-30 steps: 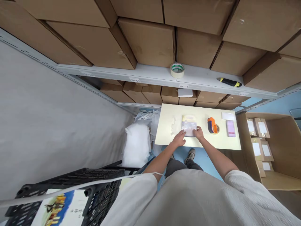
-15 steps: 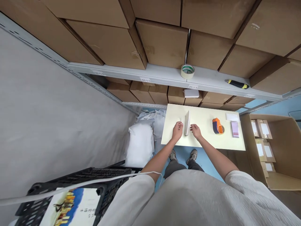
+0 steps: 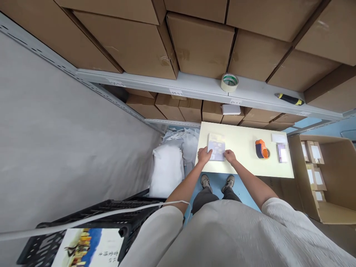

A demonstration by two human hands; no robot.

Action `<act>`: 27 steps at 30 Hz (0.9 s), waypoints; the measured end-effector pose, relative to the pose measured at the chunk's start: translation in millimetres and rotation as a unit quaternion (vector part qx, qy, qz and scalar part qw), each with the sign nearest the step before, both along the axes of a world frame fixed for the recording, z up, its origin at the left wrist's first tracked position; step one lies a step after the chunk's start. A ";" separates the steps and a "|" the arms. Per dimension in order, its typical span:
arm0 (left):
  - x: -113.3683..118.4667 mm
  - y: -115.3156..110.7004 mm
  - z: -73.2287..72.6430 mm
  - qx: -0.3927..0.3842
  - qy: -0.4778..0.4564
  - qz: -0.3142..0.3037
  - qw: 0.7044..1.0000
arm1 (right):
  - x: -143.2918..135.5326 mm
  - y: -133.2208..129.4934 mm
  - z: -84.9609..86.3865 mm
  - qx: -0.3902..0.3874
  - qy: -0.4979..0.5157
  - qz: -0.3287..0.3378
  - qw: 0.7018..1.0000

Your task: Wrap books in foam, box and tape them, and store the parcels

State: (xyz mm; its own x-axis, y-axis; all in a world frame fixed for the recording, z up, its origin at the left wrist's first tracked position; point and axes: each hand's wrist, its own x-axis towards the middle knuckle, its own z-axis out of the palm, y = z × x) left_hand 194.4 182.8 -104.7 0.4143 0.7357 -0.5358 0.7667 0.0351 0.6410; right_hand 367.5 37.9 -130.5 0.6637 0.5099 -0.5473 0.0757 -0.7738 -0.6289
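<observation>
A book (image 3: 216, 144) with a pale yellow and lilac cover, blurred as if under translucent wrap, lies flat or nearly so above the cream tabletop (image 3: 241, 163). My left hand (image 3: 204, 155) is closed on its lower left edge, with the thumb over the cover. On the opposite side, the fingers of my right hand (image 3: 229, 156) pinch the lower right edge. To the right on the same table sits an orange and dark purple tape dispenser (image 3: 260, 149) with a roll of tape in it.
White slips (image 3: 279, 138) and a blurred purple item (image 3: 282, 152) lie at the table's right end. A shelf (image 3: 194, 83) with cartons, a tape roll (image 3: 229, 82) and a cutter (image 3: 290, 99) stands ahead. White wrapping bags (image 3: 167, 168), a black crate (image 3: 139, 211) and an open carton (image 3: 336, 178) flank me.
The book, standing on edge between my parted hands before, now has its cover facing up. Both hands have closed on its sides. The view has shifted slightly.
</observation>
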 end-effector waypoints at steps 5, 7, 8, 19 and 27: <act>-4.8 6.2 -14.7 -0.033 0.010 -0.009 0.999 | -2.1 10.3 3.4 -0.052 -0.010 -0.032 0.998; -8.0 4.7 -18.5 -0.039 -0.010 0.003 0.999 | -2.9 14.2 6.6 -0.063 -0.017 -0.042 0.997; -9.6 4.0 -19.9 -0.041 -0.018 0.006 0.999 | -3.1 15.8 8.3 -0.066 -0.018 -0.046 0.997; -11.4 19.4 -21.3 -0.067 -0.073 0.017 0.995 | -2.1 38.0 11.9 -0.029 0.037 -0.080 0.996; -0.4 41.9 -16.8 -0.067 -0.124 0.060 0.988 | 16.2 86.5 16.2 0.122 0.113 -0.086 0.982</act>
State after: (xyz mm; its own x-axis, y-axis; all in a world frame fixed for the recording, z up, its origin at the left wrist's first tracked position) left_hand 194.0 224.7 -121.5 0.4589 0.7170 -0.5248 0.5721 0.2134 0.7919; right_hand 383.7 124.4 -114.2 0.6269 0.5353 -0.5661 -0.2050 -0.5876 -0.7827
